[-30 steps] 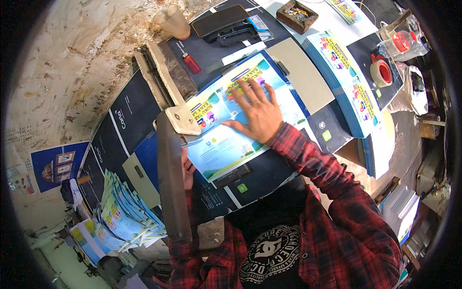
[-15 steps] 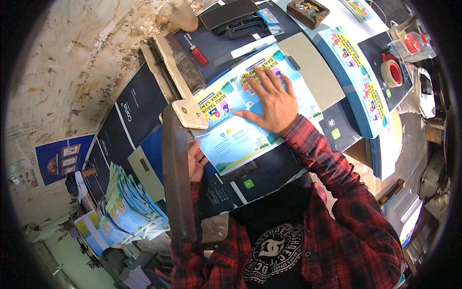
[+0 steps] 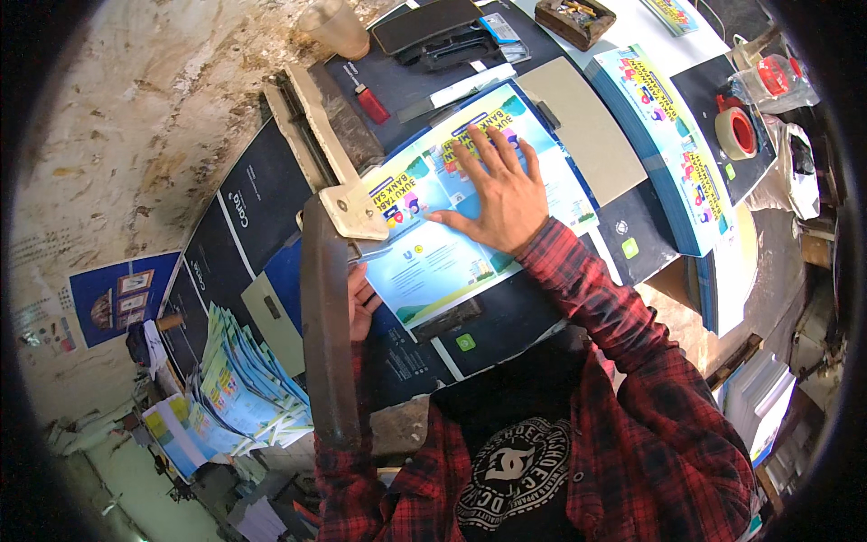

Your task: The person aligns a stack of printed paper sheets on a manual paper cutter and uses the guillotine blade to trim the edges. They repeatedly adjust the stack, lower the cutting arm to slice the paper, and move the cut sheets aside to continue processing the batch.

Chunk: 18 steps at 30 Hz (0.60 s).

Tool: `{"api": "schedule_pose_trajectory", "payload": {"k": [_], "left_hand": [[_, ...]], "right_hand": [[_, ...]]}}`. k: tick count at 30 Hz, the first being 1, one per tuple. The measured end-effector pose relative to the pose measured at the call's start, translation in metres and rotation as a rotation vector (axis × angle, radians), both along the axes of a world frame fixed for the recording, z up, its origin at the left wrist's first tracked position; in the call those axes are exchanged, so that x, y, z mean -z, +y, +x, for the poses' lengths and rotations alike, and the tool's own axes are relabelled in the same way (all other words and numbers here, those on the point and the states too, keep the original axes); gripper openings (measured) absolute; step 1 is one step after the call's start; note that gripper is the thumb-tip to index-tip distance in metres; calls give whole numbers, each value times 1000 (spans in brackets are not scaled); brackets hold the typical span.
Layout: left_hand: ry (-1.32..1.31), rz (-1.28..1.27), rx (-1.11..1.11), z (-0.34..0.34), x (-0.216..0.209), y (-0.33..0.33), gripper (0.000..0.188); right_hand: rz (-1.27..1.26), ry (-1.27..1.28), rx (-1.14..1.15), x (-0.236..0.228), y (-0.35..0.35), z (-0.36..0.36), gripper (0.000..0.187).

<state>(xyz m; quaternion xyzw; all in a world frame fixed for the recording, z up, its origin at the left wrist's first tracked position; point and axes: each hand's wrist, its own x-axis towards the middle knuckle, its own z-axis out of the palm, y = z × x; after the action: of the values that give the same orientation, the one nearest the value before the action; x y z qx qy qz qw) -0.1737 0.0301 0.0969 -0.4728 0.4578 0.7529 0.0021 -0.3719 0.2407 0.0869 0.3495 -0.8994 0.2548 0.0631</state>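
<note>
Spreading its fingers wide, gripping nothing, the right hand [image 3: 504, 200] rests on the printed sheet [image 3: 447, 251], which lies toward two o'clock from the left hand [image 3: 360, 307]; its half-curled fingers sit beside the brown lever [image 3: 326, 334] at nine o'clock, their hold indeterminable.

A glossy printed sheet [image 3: 433, 275], mostly light blue with bands of yellow and green, lies flat and slanted on the bench [image 3: 402, 361], its upper part bearing two yellow blocks of lettering with small cartoon figures and its lower part mainly pale blue with fine print. Its left edge is partly covered from view by the cream-coloured head of a long-armed tool [image 3: 325, 312], whose dark brown, worn arm extends toward the person; whether the head touches the sheet cannot be told.
</note>
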Motion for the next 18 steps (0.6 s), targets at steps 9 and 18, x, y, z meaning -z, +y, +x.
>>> {"api": "schedule_pose_trajectory", "payload": {"k": [9,18], "left_hand": [[4,22,-30,-8,3,9,30],[-30,-13,50,-13,2,6,32]], "right_hand": [[30,25,17,-4,6,-9,94],[-9,-54,-58,-4,-28,24,89]]}}
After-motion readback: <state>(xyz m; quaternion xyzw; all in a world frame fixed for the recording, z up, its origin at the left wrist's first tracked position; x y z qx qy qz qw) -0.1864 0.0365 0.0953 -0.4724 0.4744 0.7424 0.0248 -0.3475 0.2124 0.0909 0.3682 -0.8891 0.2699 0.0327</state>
